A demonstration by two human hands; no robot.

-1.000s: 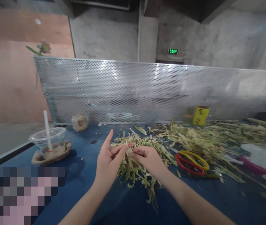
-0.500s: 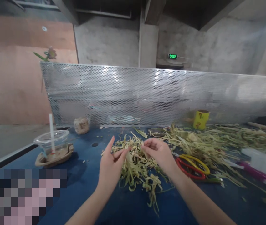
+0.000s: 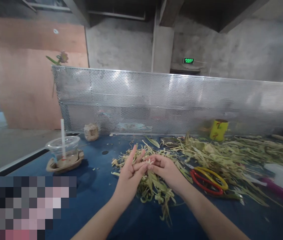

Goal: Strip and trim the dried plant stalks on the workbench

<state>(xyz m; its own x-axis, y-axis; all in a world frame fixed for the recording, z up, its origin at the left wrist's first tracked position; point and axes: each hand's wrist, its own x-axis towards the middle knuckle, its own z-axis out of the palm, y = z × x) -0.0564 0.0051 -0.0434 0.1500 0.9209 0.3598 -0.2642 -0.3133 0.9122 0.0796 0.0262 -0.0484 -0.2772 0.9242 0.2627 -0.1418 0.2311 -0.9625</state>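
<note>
Rough grey concrete point(image 3: 121, 43) rises behind a long sheet of perforated metal point(image 3: 136, 90), its round holes catching streaks of light. Before it spreads a smooth, matte blue tabletop point(image 3: 91, 206).

Near the middle of the table lies a loose heap of plant shreds point(image 3: 153, 190), pale green and straw-coloured, thin, curling and ribbon-like. Just above it the left hand point(image 3: 129, 175) and the right hand point(image 3: 166, 170) meet at the fingertips, pinching a small whitish scrap point(image 3: 149, 162) between them; its exact form is mostly hidden by the fingers. The left index finger stands out straight, while the right fingers bend inward.

Beside the heap, to the right, rest scissors point(image 3: 208, 180) with looped handles, one red, one yellow. Beyond them sprawls a broader pile of limp, fibrous stalks point(image 3: 223, 153), with a glossy yellow cylinder point(image 3: 218, 130) upright behind it. Well apart on the left, a clear plastic cup point(image 3: 69, 150) with a white straw point(image 3: 63, 136) sits in a brown, moulded holder point(image 3: 53, 166).
</note>
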